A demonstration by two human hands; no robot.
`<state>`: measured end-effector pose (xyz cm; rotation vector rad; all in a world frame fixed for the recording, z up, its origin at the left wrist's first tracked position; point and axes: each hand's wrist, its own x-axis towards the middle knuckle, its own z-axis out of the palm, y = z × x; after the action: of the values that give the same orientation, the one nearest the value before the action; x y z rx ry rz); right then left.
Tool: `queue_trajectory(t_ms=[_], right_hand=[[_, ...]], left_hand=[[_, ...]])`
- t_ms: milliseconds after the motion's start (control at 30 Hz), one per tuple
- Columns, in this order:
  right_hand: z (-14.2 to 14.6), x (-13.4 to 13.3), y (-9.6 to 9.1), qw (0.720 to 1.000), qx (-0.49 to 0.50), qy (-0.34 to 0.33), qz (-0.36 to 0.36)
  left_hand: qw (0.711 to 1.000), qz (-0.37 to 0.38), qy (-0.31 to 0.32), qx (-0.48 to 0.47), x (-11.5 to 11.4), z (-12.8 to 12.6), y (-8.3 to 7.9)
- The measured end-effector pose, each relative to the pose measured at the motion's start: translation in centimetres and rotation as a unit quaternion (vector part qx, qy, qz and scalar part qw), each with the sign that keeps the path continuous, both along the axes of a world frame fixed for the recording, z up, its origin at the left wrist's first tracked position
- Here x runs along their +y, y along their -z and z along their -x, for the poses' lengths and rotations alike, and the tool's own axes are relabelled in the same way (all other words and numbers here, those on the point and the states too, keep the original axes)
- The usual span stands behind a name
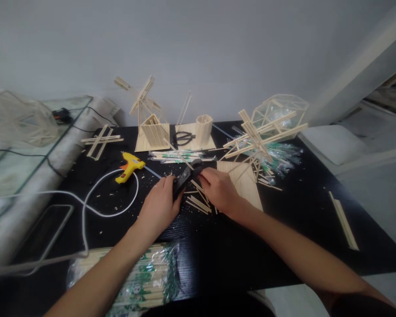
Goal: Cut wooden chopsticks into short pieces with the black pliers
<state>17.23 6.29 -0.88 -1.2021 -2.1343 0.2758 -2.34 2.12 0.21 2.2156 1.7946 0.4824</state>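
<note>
My left hand (160, 202) is wrapped round the handles of a black hand cutter (184, 178), whose jaws point up and to the right. A thin wooden chopstick (178, 153) lies across the jaws and slants up to the left. At the jaws, my right hand (219, 189) is closed with its fingers pinched at the chopstick's lower end; the fingertips are partly hidden. Short cut stick pieces (199, 204) lie on the black table below both hands. A yellow glue gun (129, 167) with a white cord rests left of my left hand.
Stick-built windmill models stand at the back left (153, 132) and on the right (255, 136), with a round stick cup (203, 130) between them. Black scissors (184, 138) lie beside the cup. Wrapped chopsticks (148, 277) lie in front. Two sticks (345, 222) lie far right.
</note>
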Motion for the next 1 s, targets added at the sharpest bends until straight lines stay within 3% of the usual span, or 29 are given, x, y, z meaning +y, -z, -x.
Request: queue_trajectory(t_ms=[367,700,1000], right_hand=[[-0.1,0.0,0.0,1.0,-0.008,-0.005,-0.009],[0.1,-0.1,0.3,1.0,0.017,-0.013,0.018],[-0.5,0.6,-1.4,0.997,0.025,-0.03,0.064]], left_hand=[[0.999,0.033,-0.011,0.013,-0.3,-0.2,-0.3],[0.988,0.078,-0.041,0.127,-0.2,-0.2,-0.6],[0.991,0.051,-0.043,0.116,0.1,0.1,-0.4]])
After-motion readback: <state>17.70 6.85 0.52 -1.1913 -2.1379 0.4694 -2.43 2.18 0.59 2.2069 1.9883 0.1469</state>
